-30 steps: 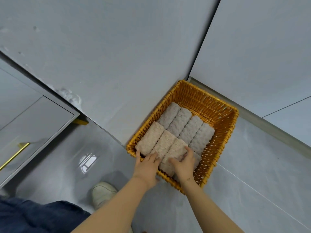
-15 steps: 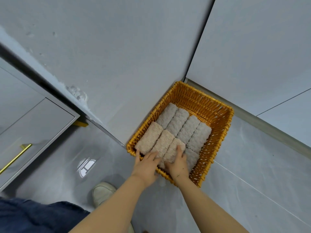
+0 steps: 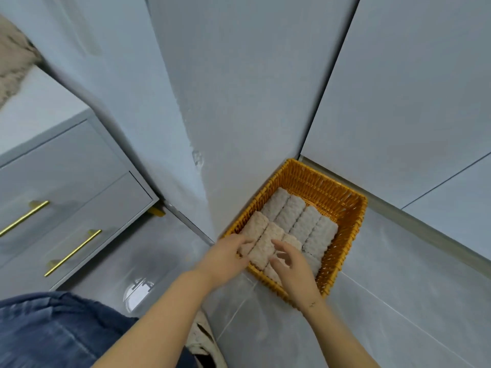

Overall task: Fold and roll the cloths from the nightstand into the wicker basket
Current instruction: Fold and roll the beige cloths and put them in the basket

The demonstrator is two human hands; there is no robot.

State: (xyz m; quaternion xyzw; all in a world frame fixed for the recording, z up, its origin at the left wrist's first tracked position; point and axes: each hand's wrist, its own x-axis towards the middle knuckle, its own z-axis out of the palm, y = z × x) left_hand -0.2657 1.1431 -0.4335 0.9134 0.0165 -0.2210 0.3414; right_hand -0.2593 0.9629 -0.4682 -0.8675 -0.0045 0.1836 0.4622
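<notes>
- Two bare hands reach into the near end of the wicker basket [image 3: 342,205], which sits on the floor in the corner where two grey walls meet.
- The left hand [image 3: 225,257] lies at the basket's near-left corner, its fingers touching the near end of the leftmost beige roll [image 3: 255,228]; whether they curl round that roll or only rest against it cannot be told, as the fingertips are hidden and blurred.
- The right hand [image 3: 292,266] hovers over the near-right part of the basket with its fingers spread and loosely bent, gripping nothing; it covers part of a third beige roll [image 3: 292,239].
- Between the hands lies the middle beige roll [image 3: 265,245], touching the rolls on either side of it.
- Beyond this near row, a far row of four paler rolls [image 3: 300,219] lies side by side, all running the same way as the near ones; another pale roll [image 3: 314,264] shows just right of the right hand.
- The far end of the basket, past the rolls, shows its bare woven bottom.
- The basket's near rim passes under the right wrist.
- Left of the basket stands the nightstand [image 3: 66,187], pale grey, with two drawers and brass bar handles [image 3: 73,252].
- On its top at the far left edge of the view lies a loose beige cloth [image 3: 13,57], only partly in view.
- Near the bottom edge, a light shoe [image 3: 204,338] and a blue denim leg [image 3: 53,330] show on the glossy grey floor tiles [image 3: 398,301].
</notes>
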